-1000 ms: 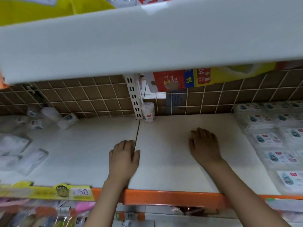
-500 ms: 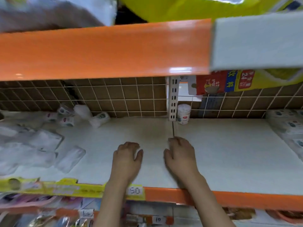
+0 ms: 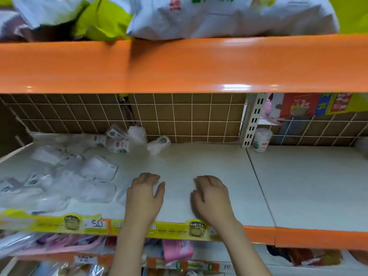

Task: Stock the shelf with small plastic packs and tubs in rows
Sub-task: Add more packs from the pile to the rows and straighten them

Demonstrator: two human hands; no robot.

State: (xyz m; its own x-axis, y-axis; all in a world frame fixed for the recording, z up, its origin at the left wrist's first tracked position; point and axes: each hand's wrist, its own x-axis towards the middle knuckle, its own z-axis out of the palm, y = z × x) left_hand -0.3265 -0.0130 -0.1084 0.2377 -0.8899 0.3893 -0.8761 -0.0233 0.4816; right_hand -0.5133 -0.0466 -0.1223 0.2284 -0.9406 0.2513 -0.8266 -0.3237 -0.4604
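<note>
Resting palm-down on the white shelf board (image 3: 199, 162), my left hand (image 3: 144, 198) and right hand (image 3: 213, 198) lie near each other, fingers loosely bent, gripping nothing. Clear plastic packs (image 3: 97, 170) lie scattered just left of my left hand; a small white round tub (image 3: 261, 140) stands at the back, beside the slotted upright (image 3: 252, 120).

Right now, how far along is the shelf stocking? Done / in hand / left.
Done: little. One tub stands upright at the back by the upright post.
In hand: nothing. The left hand and right hand rest on the bare shelf board, fingers loosely curled.
Left: the plastic packs lie jumbled at the left, not in rows.
</note>
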